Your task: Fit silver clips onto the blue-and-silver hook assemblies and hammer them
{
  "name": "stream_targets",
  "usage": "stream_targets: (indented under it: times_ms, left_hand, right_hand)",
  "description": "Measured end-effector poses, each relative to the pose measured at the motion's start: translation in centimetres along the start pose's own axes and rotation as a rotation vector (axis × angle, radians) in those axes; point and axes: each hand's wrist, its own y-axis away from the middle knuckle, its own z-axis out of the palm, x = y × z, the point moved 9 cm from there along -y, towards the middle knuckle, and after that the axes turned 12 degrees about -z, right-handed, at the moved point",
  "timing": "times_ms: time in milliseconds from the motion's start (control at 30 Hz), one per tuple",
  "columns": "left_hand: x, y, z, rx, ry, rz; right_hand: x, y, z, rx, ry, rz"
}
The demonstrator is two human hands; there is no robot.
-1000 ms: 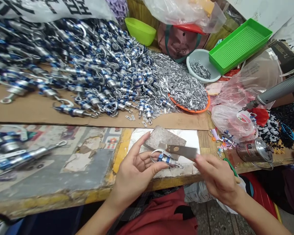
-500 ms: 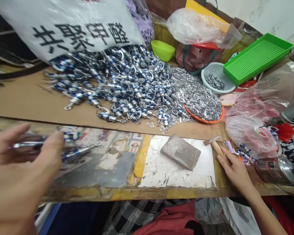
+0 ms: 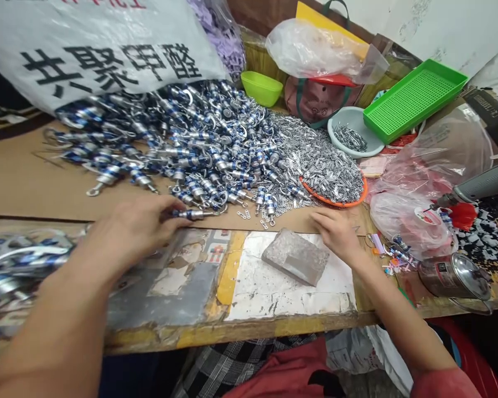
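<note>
My left hand [image 3: 139, 221] is closed, thumb and fingers pinching the end of a blue-and-silver metal hook fitting [image 3: 197, 214] at the front of a large pile of similar fittings [image 3: 207, 143]. My right hand [image 3: 338, 235] reaches over the cardboard edge with its fingers stretched out, close to loose small metal tabs [image 3: 290, 202]. Nothing shows in those fingers. A grey metal block [image 3: 296, 257] lies on a white sheet [image 3: 269, 304] between my arms. More fittings [image 3: 20, 265] lie at the left, partly behind my left forearm.
An orange-rimmed tray [image 3: 336, 203] heaped with metal tabs stands behind my right hand. Behind it are a pale bowl [image 3: 373, 148] of metal pieces and a green perforated tray [image 3: 419, 99]. A lidded metal mug [image 3: 452, 276] stands at the right, near plastic bags [image 3: 415, 221].
My left hand has moved right and forward to the pile's front; the fittings it was at now lie at the left. My right hand has left the small hammer, now out of sight, and moved left.
</note>
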Motion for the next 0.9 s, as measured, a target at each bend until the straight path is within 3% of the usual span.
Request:
stream_targets:
  times_ms: [100,233,400,500,567,667,767,900]
  left_hand:
    - [0.4,1.2,0.2,0.037,0.033,-0.003]
    - [0.7,2.7,-0.5,0.165,0.22,-0.018]
    - [1.6,5.6,-2.4,0.355,0.393,0.005]
    - [3.6,8.4,-3.8,0.434,0.556,0.091]
    - [6.6,9.9,-3.2,0.294,0.686,0.275]
    - [11.2,11.9,-1.0,0.055,0.837,0.546]
    - [13.2,12.4,1.4,-0.049,0.873,0.573]
    - [13.1,11.8,2.6,-0.096,0.984,0.482]
  right_hand:
    - [-0.5,-3.9,2.3,-0.101,-0.007,-0.048]
    - [-1.1,-5.9,3.5,-0.173,-0.008,-0.025]
    - [0.1,-5.5,2.6,-0.086,-0.094,0.038]
    - [1.0,-4.1,0.7,0.028,-0.158,0.117]
    - [0.6,-2.6,-1.1,0.137,-0.251,0.173]
    - [-1.5,-0.2,-3.6,0.372,-0.645,0.222]
    - [-4.1,1.4,-4.3,0.496,-0.968,0.225]
    - [-5.7,2.1,-4.1,0.533,-1.075,0.196]
